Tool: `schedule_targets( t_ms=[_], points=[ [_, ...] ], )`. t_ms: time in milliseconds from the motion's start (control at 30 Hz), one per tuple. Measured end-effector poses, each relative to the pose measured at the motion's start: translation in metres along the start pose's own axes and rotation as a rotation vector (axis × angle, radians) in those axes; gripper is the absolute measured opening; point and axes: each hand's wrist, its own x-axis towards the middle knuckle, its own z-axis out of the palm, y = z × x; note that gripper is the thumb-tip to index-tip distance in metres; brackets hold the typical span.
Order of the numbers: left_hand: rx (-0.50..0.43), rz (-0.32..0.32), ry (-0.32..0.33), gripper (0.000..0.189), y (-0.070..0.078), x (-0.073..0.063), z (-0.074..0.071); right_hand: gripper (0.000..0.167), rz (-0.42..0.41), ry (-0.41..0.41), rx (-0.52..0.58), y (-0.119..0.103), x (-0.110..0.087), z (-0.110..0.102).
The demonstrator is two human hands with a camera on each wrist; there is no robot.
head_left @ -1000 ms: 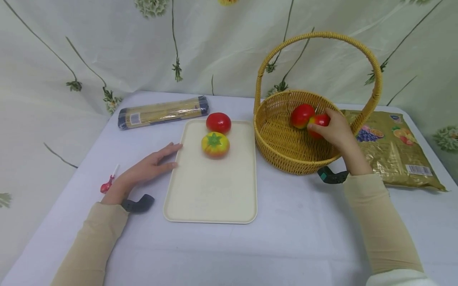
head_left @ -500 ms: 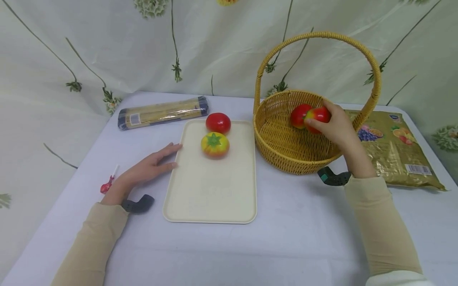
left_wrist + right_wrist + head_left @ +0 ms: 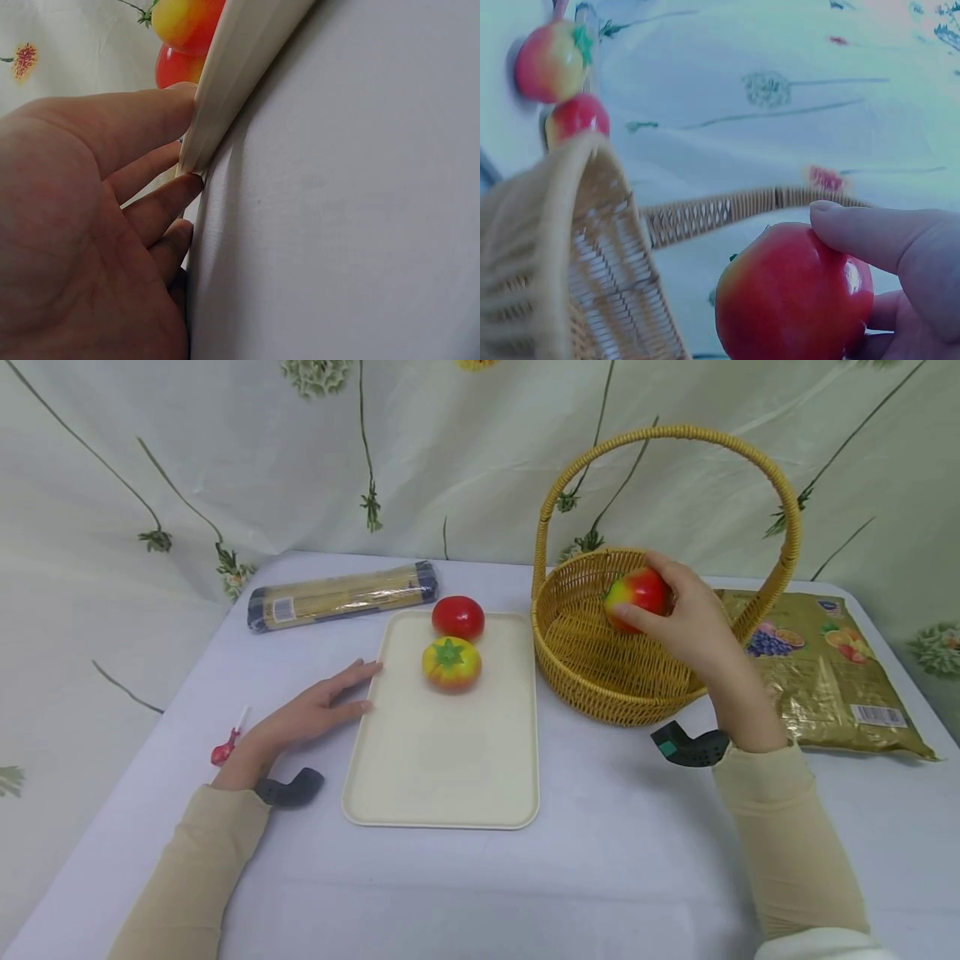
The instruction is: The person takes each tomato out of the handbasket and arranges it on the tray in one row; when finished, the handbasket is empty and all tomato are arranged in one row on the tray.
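Observation:
My right hand (image 3: 693, 618) grips a glossy red tomato (image 3: 643, 595) that shades to yellow around its green stem end. Hand and tomato are over the wicker basket (image 3: 592, 695), inside its tall handle. In the right wrist view, thumb and fingers lie around the held tomato (image 3: 791, 296); the other tomato in the basket is hidden behind it in the head view. My left hand (image 3: 318, 710) rests with relaxed fingers at the left rim of a cream tray (image 3: 450, 760). Toward the tray's back lie a yellow-orange tomato (image 3: 451, 665) and a red one (image 3: 458, 617).
A long wrapped package (image 3: 341, 597) lies at the table's back left. The gold bag (image 3: 840, 677) with fruit pictures lies right of the basket, partly behind the right arm. A red lollipop (image 3: 225, 748) is beside the left wrist. A floral cloth hangs behind.
My right hand has lifted the tomato from the basket's right side and moved it left and up, covering the other basket tomato. The left hand and tray have stayed in place.

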Motion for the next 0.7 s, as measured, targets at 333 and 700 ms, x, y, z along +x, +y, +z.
schedule_targets(
  t_ms=[333,700],
  points=[
    [-0.002,-0.004,-0.002,0.065,-0.001,0.001,0.000,0.072,-0.162,-0.034,0.049,-0.031,-0.012,0.028],
    [0.011,0.017,0.005,0.065,-0.002,0.001,0.000,0.074,-0.333,-0.160,0.071,-0.047,-0.019,0.085]
  ],
)
